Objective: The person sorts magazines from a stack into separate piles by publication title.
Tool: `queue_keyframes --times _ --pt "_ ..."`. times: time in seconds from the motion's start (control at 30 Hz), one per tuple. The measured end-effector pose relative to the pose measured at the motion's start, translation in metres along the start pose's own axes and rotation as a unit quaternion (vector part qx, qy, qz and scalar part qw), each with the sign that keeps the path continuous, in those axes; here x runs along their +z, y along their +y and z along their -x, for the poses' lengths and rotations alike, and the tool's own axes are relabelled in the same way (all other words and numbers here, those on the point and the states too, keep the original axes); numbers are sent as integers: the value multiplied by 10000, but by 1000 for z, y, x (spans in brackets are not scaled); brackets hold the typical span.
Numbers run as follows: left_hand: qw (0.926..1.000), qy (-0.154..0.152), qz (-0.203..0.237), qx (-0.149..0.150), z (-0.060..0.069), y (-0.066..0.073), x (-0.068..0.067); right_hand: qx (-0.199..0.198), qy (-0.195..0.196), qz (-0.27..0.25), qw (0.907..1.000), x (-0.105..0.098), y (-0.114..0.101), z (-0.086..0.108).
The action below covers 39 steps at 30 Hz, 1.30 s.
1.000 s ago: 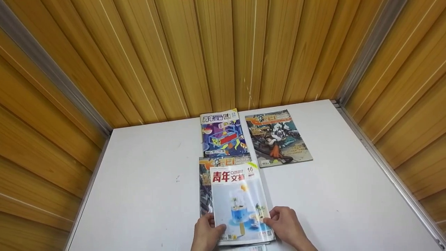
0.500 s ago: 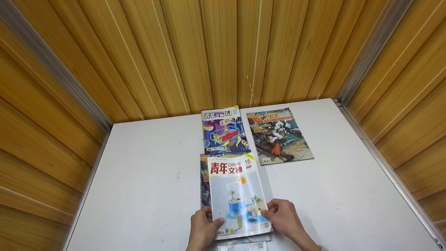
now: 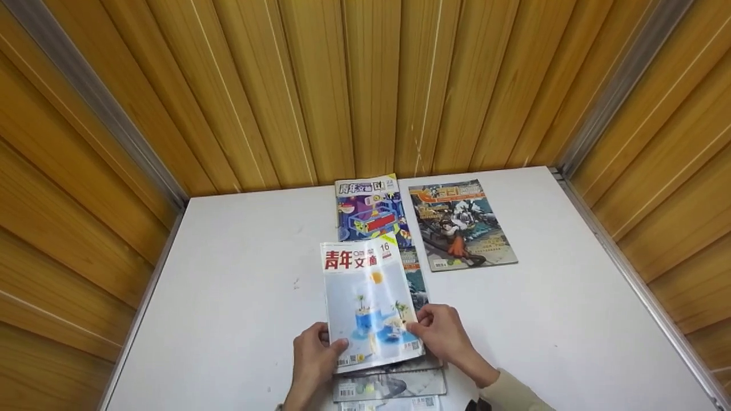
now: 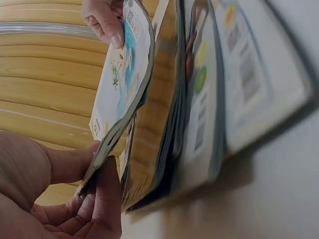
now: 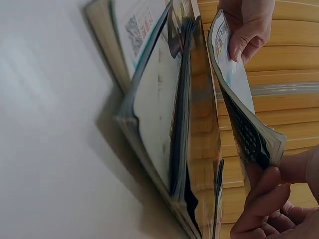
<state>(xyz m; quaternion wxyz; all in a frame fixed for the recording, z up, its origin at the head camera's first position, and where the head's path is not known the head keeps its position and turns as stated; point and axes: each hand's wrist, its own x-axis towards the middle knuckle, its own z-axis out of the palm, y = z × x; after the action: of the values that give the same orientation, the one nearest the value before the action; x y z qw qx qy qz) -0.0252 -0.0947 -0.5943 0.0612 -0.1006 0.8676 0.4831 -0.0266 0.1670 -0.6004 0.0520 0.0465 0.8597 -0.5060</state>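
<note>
A light-blue magazine [image 3: 368, 308] with red title characters and an island picture is held by both hands, tilted slightly left. At its lower left edge the left hand [image 3: 313, 357] pinches it, thumb on the cover and fingers beneath. The right hand [image 3: 448, 337] pinches its lower right edge likewise. Both wrist views show this magazine [image 4: 122, 74] raised apart from the magazines below. Under it, a dark illustrated magazine [image 3: 416, 277] shows along the right, and a grey-covered magazine [image 3: 394, 385] pokes out nearer the person. The pile's middle is hidden.
A purple magazine [image 3: 371, 220] lies at the back, just beyond the held one. To its right lies another dark illustrated magazine [image 3: 464, 228]. Another magazine [image 3: 394, 404] is cut off at the frame's bottom. Wood-patterned walls [image 3: 365, 85] enclose the white table [image 3: 240, 274].
Both hands have shifted the light-blue magazine leftward and away from the person, uncovering the dark magazine's right side and covering its left. More of the grey-covered magazine now shows below.
</note>
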Motion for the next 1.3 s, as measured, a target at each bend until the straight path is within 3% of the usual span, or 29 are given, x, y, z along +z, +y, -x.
queue_keyframes --times 0.3,0.77,1.03,1.1,1.3 --pt "9979 478 -292 335 -28 -8 -29 -927 55 157 9956 27 -20 -32" --pt "9953 883 -329 202 -76 -23 -73 -1111 -159 316 9932 71 -59 -90" --pt "9932 1079 -296 318 -105 -32 -87 -1154 -104 417 9924 91 -72 -116" --pt "9929 1107 -284 329 -112 -32 -89 -1321 -18 441 9903 100 -62 -130" --pt "9922 1165 -333 285 -130 -34 -100 -1156 -92 420 9924 113 -70 -147"
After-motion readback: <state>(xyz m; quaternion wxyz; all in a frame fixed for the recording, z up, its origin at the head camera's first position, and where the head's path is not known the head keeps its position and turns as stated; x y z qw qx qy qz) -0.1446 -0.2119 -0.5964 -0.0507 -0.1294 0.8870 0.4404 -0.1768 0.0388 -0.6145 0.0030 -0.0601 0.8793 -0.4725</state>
